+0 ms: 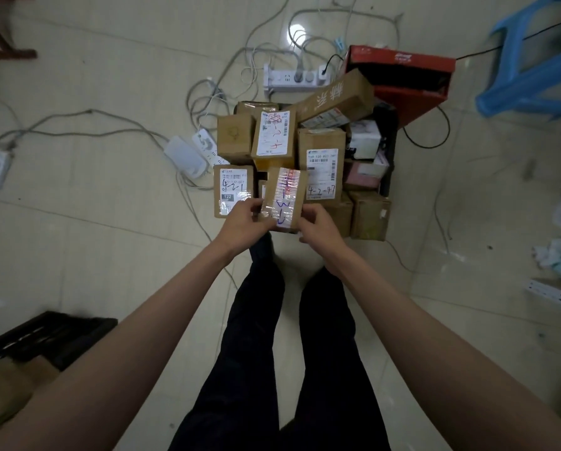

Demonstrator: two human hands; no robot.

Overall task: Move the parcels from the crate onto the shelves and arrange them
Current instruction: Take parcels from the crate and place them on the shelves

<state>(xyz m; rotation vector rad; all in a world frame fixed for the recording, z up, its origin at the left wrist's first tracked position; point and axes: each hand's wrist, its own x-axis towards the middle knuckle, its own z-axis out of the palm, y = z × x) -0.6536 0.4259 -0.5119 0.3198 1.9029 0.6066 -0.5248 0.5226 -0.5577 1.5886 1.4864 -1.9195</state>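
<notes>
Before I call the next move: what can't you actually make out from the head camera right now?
- Crate: only a dark wall shows; parcels cover the rest.
- Shelves: not in the head view.
- Taped parcel, held by left hand and right hand: its handwritten code is blurred by glare on the tape.
- Parcel marked 4-2-47: small label print is too small to read.
- Blue plastic stool: cut off by the right edge.

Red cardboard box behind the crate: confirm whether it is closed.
No: the red cardboard box lies open, showing its dark inside.
</notes>
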